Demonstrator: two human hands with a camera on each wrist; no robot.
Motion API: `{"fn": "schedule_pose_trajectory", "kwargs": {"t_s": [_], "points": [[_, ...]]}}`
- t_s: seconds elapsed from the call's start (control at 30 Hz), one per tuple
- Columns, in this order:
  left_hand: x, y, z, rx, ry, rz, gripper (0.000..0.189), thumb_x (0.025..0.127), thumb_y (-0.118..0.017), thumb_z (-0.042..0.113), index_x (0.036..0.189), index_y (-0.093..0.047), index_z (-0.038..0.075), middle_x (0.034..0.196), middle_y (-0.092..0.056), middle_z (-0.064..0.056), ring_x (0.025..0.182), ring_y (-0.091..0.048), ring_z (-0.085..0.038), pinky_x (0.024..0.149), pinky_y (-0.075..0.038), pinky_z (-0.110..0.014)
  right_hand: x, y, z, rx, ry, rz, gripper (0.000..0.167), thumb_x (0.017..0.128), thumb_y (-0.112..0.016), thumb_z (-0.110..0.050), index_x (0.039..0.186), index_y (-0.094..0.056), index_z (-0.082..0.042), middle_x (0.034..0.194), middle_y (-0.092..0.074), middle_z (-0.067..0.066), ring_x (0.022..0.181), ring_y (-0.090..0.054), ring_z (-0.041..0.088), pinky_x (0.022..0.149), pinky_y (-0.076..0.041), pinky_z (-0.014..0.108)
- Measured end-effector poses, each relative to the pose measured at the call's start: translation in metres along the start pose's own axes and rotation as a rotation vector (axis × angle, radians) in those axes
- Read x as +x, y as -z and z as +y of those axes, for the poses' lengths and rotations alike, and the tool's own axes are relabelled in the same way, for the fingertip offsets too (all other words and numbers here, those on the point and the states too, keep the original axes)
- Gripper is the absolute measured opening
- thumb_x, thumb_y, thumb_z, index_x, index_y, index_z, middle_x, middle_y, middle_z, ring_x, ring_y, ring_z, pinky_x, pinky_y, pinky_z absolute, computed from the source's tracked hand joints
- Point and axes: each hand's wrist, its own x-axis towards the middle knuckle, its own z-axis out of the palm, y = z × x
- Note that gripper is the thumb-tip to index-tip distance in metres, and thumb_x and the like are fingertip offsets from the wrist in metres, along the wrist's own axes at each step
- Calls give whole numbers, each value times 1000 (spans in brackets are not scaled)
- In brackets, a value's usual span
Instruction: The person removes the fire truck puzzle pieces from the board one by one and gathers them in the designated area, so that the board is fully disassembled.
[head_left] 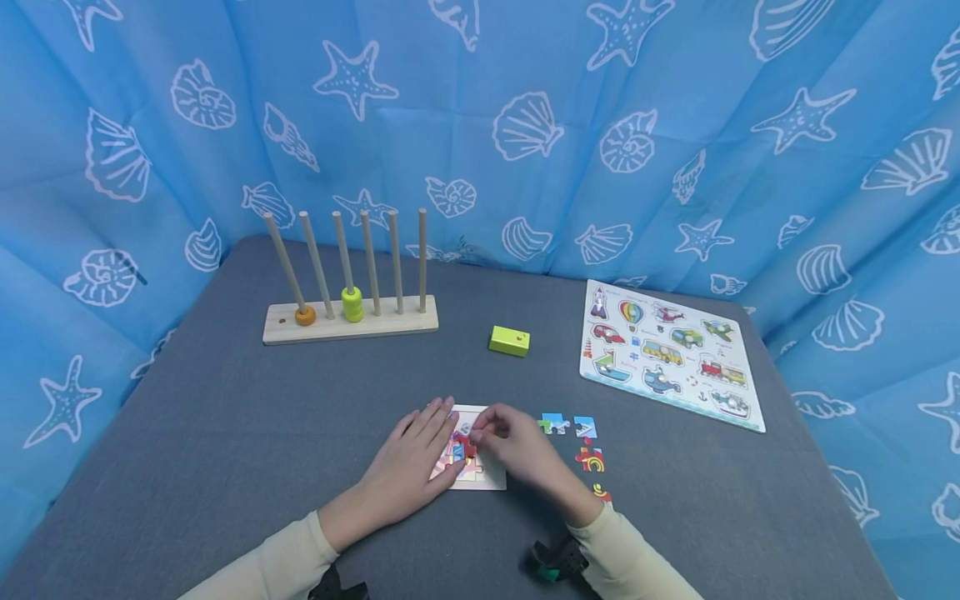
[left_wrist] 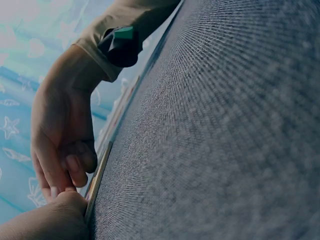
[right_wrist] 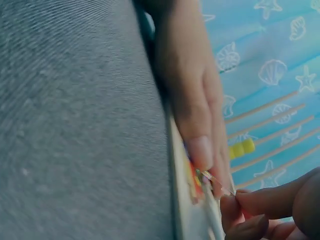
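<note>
A small jigsaw board (head_left: 493,481) with a pale frame lies flat near the table's front, a few coloured pieces set in it. My left hand (head_left: 411,457) rests on its left side, fingers straight. Over the board's right side, my right hand (head_left: 519,447) pinches a thin jigsaw piece (right_wrist: 223,188) between thumb and fingertips, tilted up in the right wrist view. The picture on that piece is mostly hidden. Loose jigsaw pieces (head_left: 591,458) lie in a scattered column to the right, partly behind the right forearm.
Behind, on the left, stands a wooden peg rack (head_left: 360,327) with orange and green beads. A yellow-green block (head_left: 509,341) lies mid-table. A vehicle peg puzzle (head_left: 667,354) lies at the back right. A blue shell-patterned curtain (head_left: 480,125) hangs behind the grey table.
</note>
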Motion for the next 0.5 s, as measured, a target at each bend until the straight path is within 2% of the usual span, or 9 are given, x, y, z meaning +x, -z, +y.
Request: {"fn": "schedule_pose_trajectory", "kwargs": {"t_s": [0.17, 0.3, 0.5], "points": [[0, -1, -1, -12, -4, 17, 68, 97, -41, 54, 149, -34, 10, 158, -24, -5, 146, -21, -20, 113, -25, -47, -3, 15, 2, 67, -74, 39, 11, 91, -65, -14, 98, -64, -6, 85, -65, 2, 79, -61, 13, 66, -47, 26], [0, -1, -1, -13, -9, 20, 68, 97, -41, 53, 149, -33, 10, 158, -24, -6, 146, -21, -21, 113, -25, -47, -12, 37, 7, 13, -99, 85, 8, 91, -65, -12, 97, -66, -7, 84, -64, 1, 77, -59, 13, 65, -46, 25], [1, -2, -1, -17, -15, 17, 68, 98, -40, 53, 149, -34, 10, 158, -24, -6, 146, -20, -21, 113, -25, -47, -34, 68, 23, -63, -120, 74, 7, 92, -64, -12, 97, -66, -8, 86, -64, 2, 75, -58, 15, 63, -45, 24]]}}
